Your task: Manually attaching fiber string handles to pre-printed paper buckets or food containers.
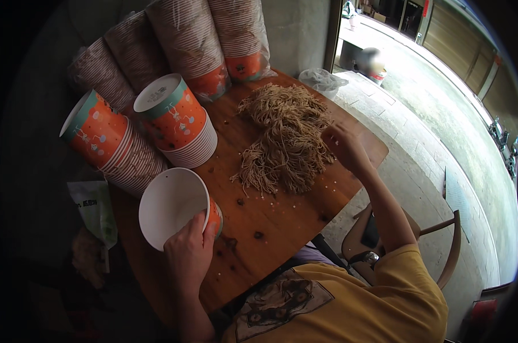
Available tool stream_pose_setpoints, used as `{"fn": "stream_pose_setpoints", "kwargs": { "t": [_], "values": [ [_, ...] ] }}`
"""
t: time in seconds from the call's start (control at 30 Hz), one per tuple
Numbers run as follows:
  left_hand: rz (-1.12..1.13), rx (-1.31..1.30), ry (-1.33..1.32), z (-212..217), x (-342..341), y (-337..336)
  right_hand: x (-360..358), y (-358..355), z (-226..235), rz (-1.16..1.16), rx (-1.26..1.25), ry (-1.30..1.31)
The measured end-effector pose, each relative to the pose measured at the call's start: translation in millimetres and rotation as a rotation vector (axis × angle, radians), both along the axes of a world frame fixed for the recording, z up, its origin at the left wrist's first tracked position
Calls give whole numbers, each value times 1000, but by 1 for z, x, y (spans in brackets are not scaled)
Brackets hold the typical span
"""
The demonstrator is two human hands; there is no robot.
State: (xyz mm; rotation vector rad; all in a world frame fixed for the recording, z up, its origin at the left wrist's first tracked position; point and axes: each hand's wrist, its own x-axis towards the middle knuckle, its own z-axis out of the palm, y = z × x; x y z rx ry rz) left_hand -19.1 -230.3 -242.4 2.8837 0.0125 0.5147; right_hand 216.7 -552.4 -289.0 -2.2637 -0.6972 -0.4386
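Note:
In my left hand [191, 248] is a large paper bucket [172, 203], white inside with an orange and teal outside. It is tilted with its mouth toward me, thumb at the rim and the fingers partly hidden. My right hand [346, 147] is at the right edge of a heap of thin tan strands [287, 137], looking like string or dry noodles. Its fingers are curled together; whatever may be between them is too small to make out. Small pale bits are scattered on the wooden table [259, 220] around the heap.
Two upturned stacks of matching buckets [176, 117] [107, 134] stand at the left, before several plastic-wrapped stacks [184, 43]. A clear plastic bag [323, 81] lies at the far corner. To the right is a wooden chair [405, 228] with a dark phone [371, 233] on it.

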Motion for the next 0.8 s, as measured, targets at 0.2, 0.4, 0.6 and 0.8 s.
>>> {"fn": "stream_pose_setpoints", "kwargs": {
  "t": [0.2, 0.4, 0.6, 0.8],
  "values": [
    [8, 3, 21, 4, 1, -3, -24, -5, -27, -85, -255, -149],
    [34, 14, 15, 2, 0, -2, -31, -11, -46, 16, -274, -147],
    [42, 0, 21, 3, 0, -6, -29, 2, -34, -80, -136, -244],
    [47, 6, 25, 4, 1, -8, -33, -3, -43, 6, -244, -253]
  ]
}}
